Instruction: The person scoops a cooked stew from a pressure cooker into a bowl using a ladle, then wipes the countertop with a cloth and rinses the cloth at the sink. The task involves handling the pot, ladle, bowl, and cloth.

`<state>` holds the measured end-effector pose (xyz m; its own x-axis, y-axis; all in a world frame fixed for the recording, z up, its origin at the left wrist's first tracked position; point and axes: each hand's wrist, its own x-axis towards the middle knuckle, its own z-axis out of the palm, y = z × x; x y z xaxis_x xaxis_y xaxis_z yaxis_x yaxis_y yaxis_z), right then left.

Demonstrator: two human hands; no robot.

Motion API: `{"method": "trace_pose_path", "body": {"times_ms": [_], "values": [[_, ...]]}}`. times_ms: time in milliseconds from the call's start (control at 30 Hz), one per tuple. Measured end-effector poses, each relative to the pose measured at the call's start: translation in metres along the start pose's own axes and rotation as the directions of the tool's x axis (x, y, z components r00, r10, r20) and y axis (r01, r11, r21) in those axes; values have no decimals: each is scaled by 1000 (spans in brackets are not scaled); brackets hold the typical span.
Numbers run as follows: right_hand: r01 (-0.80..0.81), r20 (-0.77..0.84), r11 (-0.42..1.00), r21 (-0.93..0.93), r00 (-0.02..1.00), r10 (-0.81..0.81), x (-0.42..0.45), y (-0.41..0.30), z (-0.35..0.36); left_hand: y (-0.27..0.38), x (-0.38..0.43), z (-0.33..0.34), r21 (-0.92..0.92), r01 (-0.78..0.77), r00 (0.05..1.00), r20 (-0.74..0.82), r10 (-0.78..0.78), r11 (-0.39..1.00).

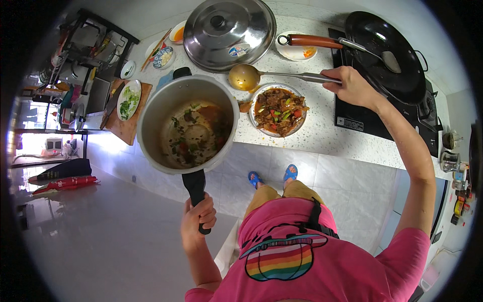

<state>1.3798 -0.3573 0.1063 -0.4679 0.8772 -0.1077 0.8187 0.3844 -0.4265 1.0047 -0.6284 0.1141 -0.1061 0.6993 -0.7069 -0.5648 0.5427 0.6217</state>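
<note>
My left hand [200,217] is closed around the black handle of a deep metal pressure cooker pot [153,124], held up at the front of the counter. Inside it are a little brown liquid, green pieces and some red bits. My right hand [349,85] grips the metal handle of a ladle [244,77], whose wet bowl is between the pot and a large steel lid [226,30]. Just below the ladle, a plate of cooked brown food [279,109] with green and red pieces lies on the speckled counter, right of the pot.
A black wok [392,41] with a spatula in it rests on the black stove [349,113] at right. A scalloped plate [296,51] is beneath the wok's wooden handle. At left, a cutting board [128,130] carries a knife [112,102] and a plate of chopped greens [129,100]. Small bowls stand behind.
</note>
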Motion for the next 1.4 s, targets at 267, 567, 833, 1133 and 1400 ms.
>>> {"method": "trace_pose_path", "body": {"times_ms": [267,567,833,1133,1400], "values": [[116,65,991,-70,992,-112,-6,-72,-5,-36,8,65,-304,-50,998,17,58,951],[133,269,985,114,950,-159,3,-110,-12,-61,34,130,-512,-161,981,11,194,844],[-223,507,961,166,855,111,51,-89,-33,-54,27,126,-539,-174,979,-5,203,824],[267,293,959,-98,928,-228,51,-83,-31,-66,-6,91,-485,-192,977,-9,214,853],[332,194,930,-159,934,-301,44,-81,-23,-96,-81,31,-122,-145,974,-190,120,982]]}}
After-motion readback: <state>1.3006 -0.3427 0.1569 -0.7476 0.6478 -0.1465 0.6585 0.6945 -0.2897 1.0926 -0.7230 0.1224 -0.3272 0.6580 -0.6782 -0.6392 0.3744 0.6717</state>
